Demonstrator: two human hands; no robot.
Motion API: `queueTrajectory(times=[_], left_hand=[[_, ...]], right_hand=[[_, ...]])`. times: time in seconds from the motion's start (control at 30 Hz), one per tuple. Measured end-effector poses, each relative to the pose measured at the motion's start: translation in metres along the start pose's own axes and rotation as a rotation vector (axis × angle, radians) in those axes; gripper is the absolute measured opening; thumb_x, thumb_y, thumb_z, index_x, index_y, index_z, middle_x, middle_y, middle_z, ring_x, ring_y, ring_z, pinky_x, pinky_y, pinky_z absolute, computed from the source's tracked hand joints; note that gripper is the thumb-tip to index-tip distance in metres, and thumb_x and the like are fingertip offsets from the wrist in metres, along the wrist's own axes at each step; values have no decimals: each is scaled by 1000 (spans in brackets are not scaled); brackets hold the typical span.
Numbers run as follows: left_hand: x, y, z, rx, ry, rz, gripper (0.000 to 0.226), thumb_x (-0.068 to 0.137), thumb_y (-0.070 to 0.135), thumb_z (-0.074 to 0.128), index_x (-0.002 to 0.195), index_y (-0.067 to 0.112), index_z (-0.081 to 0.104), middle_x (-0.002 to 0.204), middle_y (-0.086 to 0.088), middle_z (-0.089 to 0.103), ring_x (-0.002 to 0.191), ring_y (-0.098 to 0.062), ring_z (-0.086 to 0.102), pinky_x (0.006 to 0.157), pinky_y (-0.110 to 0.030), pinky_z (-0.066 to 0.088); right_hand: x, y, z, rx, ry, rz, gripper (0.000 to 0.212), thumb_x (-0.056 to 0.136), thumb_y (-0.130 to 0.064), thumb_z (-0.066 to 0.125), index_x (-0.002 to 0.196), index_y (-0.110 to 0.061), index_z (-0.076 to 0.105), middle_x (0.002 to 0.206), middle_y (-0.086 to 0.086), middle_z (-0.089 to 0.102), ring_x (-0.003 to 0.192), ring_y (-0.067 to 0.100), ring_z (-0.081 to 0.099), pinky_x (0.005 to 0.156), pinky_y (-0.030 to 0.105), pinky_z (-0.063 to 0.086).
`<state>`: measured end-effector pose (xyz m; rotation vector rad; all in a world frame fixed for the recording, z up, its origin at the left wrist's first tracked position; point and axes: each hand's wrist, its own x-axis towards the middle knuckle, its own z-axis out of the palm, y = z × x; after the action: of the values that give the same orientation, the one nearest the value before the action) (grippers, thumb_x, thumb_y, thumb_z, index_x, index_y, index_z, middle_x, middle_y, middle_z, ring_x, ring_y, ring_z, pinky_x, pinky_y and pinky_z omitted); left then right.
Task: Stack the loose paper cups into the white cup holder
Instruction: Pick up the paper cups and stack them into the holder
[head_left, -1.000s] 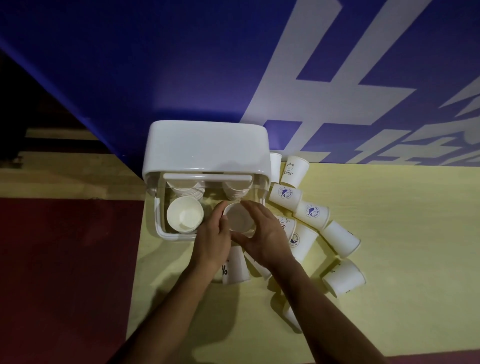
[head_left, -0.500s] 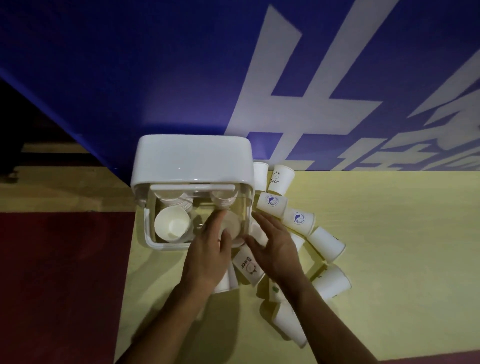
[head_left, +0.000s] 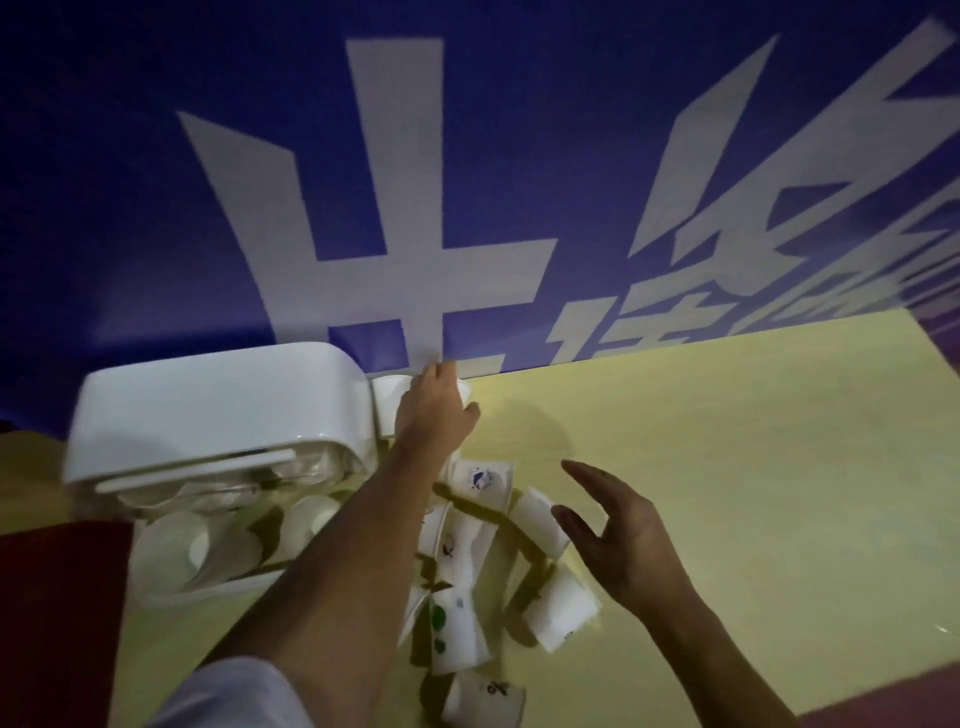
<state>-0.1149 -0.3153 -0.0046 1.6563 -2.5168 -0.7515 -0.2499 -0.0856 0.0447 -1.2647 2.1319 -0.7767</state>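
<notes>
Left hand (head_left: 435, 413) stretched out, curled round a white paper cup (head_left: 464, 403) beside the boxy white plastic cup holder (head_left: 218, 410), cup stacks (head_left: 174, 545) inside; my right hand (head_left: 615, 527) hovers, fingers spread.

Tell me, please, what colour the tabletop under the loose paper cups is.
The tabletop is pale yellow, shown best in the head view.

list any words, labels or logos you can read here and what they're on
No text reads clearly enough to quote.
Blue wall: huge white characters, cropped and skewed, not readable whole.
Cup with round blue emblem: lettering too blurred.
Cup with green spots: print blurred, no words legible.
Nearest cup: dark mark, unreadable.
White cup holder: no label visible.
</notes>
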Motion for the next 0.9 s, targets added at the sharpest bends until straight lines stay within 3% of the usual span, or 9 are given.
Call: queueTrajectory(times=[0.2, 0.33, 0.47, 0.57, 0.63, 0.7, 0.77, 0.8, 0.9], left_hand=[[31, 3, 45, 47, -64, -119, 75, 88, 29, 71, 151, 17, 34, 145, -10, 44, 128, -31, 51, 99, -42, 50], [27, 21, 49, -129, 14, -144, 69, 80, 28, 79, 138, 18, 44, 135, -10, 50, 117, -32, 57, 94, -41, 52], [2, 44, 27, -427, 126, -82, 74, 76, 35, 88, 135, 22, 46, 133, -2, 54, 115, -23, 55, 89, -31, 46], [-29, 53, 18, -620, 115, -115, 82, 74, 39, 89, 140, 33, 42, 140, 8, 50, 123, -20, 53, 98, -39, 52], [-49, 53, 18, -662, 107, -153, 83, 79, 39, 85, 146, 36, 36, 147, 11, 45, 130, -20, 49, 103, -44, 51], [-64, 51, 19, -670, 122, -137, 82, 82, 43, 81, 149, 36, 34, 151, 13, 41, 133, -15, 45, 104, -37, 50], [-77, 47, 20, -674, 131, -115, 81, 81, 44, 81, 149, 34, 36, 149, 13, 42, 132, -9, 44, 100, -21, 45], [-83, 44, 20, -684, 132, -125, 81, 80, 43, 83, 147, 34, 38, 147, 13, 44, 130, -9, 45, 98, -19, 44], [-97, 35, 18, -734, 126, -188, 83, 70, 39, 91, 137, 38, 43, 134, 14, 50, 121, -13, 50, 96, -33, 50]], right_hand=[[16, 56, -15, -90, -73, 32, 62, 88, -48, 74, 142, -22, 58, 139, -6, 62, 126, 11, 59, 102, 28, 50], [33, 78, -9, -257, -302, 181, 83, 81, -62, 74, 150, -28, 43, 150, -8, 48, 136, 16, 47, 107, 32, 45], [41, 84, 8, -385, -482, 225, 90, 67, -78, 69, 143, -36, 44, 135, -7, 52, 127, 20, 49, 101, 36, 46], [39, 92, 18, -362, -499, 229, 89, 68, -73, 72, 145, -41, 42, 132, -5, 52, 126, 21, 48, 103, 36, 44], [39, 94, 22, -333, -461, 215, 86, 71, -65, 75, 145, -32, 45, 132, -2, 53, 124, 24, 49, 103, 36, 44], [40, 94, 21, -242, -406, 195, 80, 73, -54, 81, 137, -17, 49, 126, 4, 57, 114, 27, 56, 94, 36, 48], [44, 90, 15, -110, -349, 204, 74, 72, -42, 86, 130, -14, 48, 122, 6, 57, 106, 26, 59, 82, 34, 52], [46, 86, 11, -68, -322, 202, 76, 72, -37, 87, 132, -15, 46, 124, 4, 56, 107, 24, 59, 81, 32, 51], [49, 71, -3, 14, -222, 147, 89, 71, -36, 90, 142, -21, 39, 131, -1, 54, 113, 22, 57, 89, 34, 52]])
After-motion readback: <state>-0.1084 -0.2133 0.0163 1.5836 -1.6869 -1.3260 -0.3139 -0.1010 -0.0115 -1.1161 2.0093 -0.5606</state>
